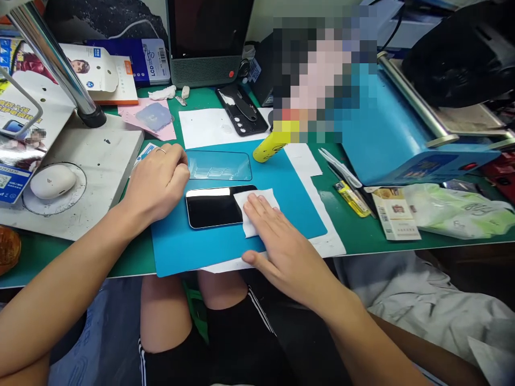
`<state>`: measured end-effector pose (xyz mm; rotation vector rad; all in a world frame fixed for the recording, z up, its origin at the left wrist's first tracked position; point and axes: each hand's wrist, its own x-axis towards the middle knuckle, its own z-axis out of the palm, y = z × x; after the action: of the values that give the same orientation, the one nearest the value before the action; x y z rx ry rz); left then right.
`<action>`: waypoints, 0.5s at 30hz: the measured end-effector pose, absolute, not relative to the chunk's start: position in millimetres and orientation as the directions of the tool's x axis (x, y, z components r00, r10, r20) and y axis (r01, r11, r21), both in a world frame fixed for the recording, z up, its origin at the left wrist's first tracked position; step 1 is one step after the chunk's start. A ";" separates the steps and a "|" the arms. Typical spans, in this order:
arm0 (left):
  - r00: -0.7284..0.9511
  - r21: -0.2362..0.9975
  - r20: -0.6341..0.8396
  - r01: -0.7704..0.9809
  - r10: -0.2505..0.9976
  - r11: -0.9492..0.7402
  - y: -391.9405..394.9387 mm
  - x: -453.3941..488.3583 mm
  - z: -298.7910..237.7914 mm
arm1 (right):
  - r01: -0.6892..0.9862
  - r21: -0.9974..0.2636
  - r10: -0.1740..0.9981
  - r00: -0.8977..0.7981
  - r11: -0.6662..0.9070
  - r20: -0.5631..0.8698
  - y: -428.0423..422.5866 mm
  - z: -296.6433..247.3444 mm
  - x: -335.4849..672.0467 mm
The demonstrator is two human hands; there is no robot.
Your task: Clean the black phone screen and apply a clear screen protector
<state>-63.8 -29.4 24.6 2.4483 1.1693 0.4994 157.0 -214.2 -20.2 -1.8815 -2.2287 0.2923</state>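
Note:
A phone (213,208) lies screen up on the blue mat (181,249), its dark glass reflecting a white strip of light. My right hand (277,236) rests with fingers flat and thumb apart on a white wipe (257,228), pressing it over the phone's right end. To the left, my left hand (159,174) is closed in a loose fist beside the phone; whatever its fingers hold, if anything, is hidden. Just behind the phone lies a clear screen protector (219,165) with a dark border, its left end close to my left knuckles.
A yellow tube-like object (270,147) stands behind the mat, partly pixelated. Farther back lies a black phone case (241,110). On the left is a grey stand base (88,187) with a white earbud case (53,181); on the right, a blue machine (386,128) and a cigarette pack (396,214).

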 end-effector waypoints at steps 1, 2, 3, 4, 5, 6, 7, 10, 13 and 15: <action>0.590 0.478 0.149 0.659 0.793 -0.581 -29.5 -63.6 24.6 | 0.947 -0.280 0.987 -0.155 0.157 0.028 -211.9 -20.2 158.5; 0.590 0.478 0.142 0.662 0.795 -0.577 -29.5 -63.5 24.7 | 0.950 -0.275 0.989 -0.146 0.147 0.024 -209.1 -20.3 159.5; 0.588 0.478 0.134 0.667 0.798 -0.571 -29.5 -63.4 24.8 | 0.953 -0.270 0.990 -0.136 0.137 0.022 -207.0 -20.4 160.1; 0.585 0.478 0.124 0.673 0.802 -0.565 -29.5 -63.3 25.0 | 0.955 -0.266 0.991 -0.130 0.132 0.024 -206.1 -20.7 160.3; 0.581 0.478 0.116 0.678 0.805 -0.559 -29.5 -63.2 25.2 | 0.955 -0.263 0.991 -0.130 0.133 0.030 -206.9 -21.2 160.2; 0.580 0.479 0.110 0.681 0.807 -0.554 -29.5 -63.2 25.3 | 0.955 -0.262 0.990 -0.133 0.138 0.038 -208.9 -21.7 160.0; 0.579 0.482 0.108 0.680 0.808 -0.552 -29.5 -63.1 25.3 | 0.954 -0.261 0.989 -0.138 0.145 0.045 -211.5 -22.2 159.8; 0.579 0.495 0.130 0.666 0.805 -0.559 -29.6 -63.0 24.9 | 0.952 -0.261 0.987 -0.152 0.159 0.045 -215.9 -22.9 160.3; 0.572 0.507 0.142 0.659 0.808 -0.556 -29.5 -63.4 24.5 | 0.954 -0.254 0.988 -0.151 0.157 0.045 -214.8 -22.4 161.0; 0.574 0.503 0.131 0.664 0.808 -0.553 -28.9 -63.9 24.7 | 0.955 -0.246 0.987 -0.153 0.163 0.057 -217.1 -22.0 160.7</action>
<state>-63.9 -28.9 24.7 2.4079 1.1889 0.4928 160.7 -217.1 -22.0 -1.8971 -2.2305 0.2242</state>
